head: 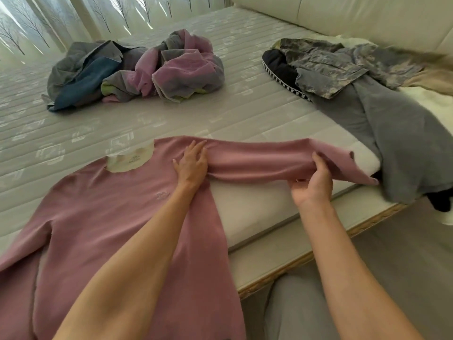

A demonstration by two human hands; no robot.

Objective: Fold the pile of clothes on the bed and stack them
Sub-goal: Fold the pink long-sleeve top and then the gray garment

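Pink long-sleeved top (103, 212) lies flat, front up, on the near part of the bed (73, 133), its neckline toward the far side and its body running down to the near edge. The left hand (192, 165) rests palm down on the shoulder where the sleeve joins, fingers straight and close together, forearm reaching in over the top's body. The right hand (312, 182) grips the stretched-out sleeve (264, 155) near its cuff end, thumb above and fingers curled beneath, lifting that part off the mattress; the wrist bends upward. Farther back on the bed sits a crumpled heap of grey, blue and pink clothes (137, 72). At the right edge lie a camouflage jacket (343, 62) and a grey garment (397, 133), overlapping.
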